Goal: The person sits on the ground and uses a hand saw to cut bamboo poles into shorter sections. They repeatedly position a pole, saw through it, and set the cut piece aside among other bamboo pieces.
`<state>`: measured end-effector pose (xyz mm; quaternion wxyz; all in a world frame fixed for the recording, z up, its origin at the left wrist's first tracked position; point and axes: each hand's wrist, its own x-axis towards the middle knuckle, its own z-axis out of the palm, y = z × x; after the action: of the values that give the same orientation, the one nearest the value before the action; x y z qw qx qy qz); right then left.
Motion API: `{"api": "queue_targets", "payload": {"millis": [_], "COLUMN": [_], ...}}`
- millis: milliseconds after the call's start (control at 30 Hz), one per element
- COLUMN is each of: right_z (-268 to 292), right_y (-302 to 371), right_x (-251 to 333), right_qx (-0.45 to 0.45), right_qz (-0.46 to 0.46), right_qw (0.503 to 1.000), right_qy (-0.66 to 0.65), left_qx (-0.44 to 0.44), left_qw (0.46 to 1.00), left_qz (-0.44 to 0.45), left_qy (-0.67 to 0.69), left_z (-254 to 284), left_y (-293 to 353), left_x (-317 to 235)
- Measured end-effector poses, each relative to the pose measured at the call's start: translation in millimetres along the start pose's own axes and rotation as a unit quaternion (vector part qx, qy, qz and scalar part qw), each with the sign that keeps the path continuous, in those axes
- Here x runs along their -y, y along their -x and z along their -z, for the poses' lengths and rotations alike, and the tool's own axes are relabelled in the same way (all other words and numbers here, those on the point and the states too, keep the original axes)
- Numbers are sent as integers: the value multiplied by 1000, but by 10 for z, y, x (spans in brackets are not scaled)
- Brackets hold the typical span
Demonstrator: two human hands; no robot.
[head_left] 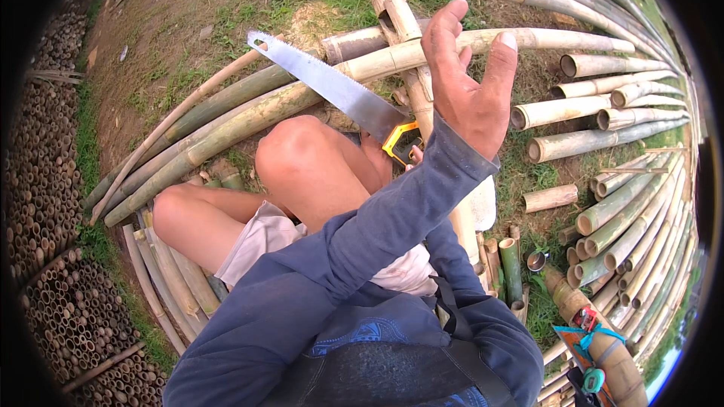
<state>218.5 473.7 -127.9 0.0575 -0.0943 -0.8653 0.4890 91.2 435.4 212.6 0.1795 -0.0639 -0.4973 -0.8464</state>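
Note:
My left hand (473, 94) is raised in front of the bamboo, thumb and fingers apart, with nothing seen in it. Its sleeved forearm crosses over my right arm. Low behind that forearm, my right hand (415, 155) is closed on the yellow-and-black handle of a hand saw (324, 79); only some fingertips show. The saw's bare blade points up and left, passing in front of a long bamboo pole (271, 105). This pole lies across a bamboo support (400, 19). Whether the blade touches the pole, I cannot tell.
Cut bamboo poles (573, 109) lie stacked on the right. Bundles of short bamboo pieces (45, 158) stand along the left. A short bamboo piece (550, 198) rests on the grass. At lower right, a thick bamboo pole (603, 347) carries a teal tape measure (593, 380). A metal cup (536, 261) is nearby.

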Motion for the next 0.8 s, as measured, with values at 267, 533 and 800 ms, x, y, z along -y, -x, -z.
{"api": "queue_targets", "payload": {"millis": [267, 533, 800], "right_z": [-675, -536, -538], "right_y": [147, -527, -234], "right_x": [-253, -612, -330], "right_qx": [-81, -111, 4], "right_qz": [-175, -340, -273], "right_qw": [981, 933, 959], "right_qy": [-4, 44, 82], "left_qx": [-113, 225, 178], "left_qw": [973, 800, 897], "left_qz": [-109, 99, 92], "left_qy": [-172, -548, -395], "left_z": [2052, 3643, 3550], "left_y": [-1215, -1322, -1064], "left_x": [-958, 376, 980]}}
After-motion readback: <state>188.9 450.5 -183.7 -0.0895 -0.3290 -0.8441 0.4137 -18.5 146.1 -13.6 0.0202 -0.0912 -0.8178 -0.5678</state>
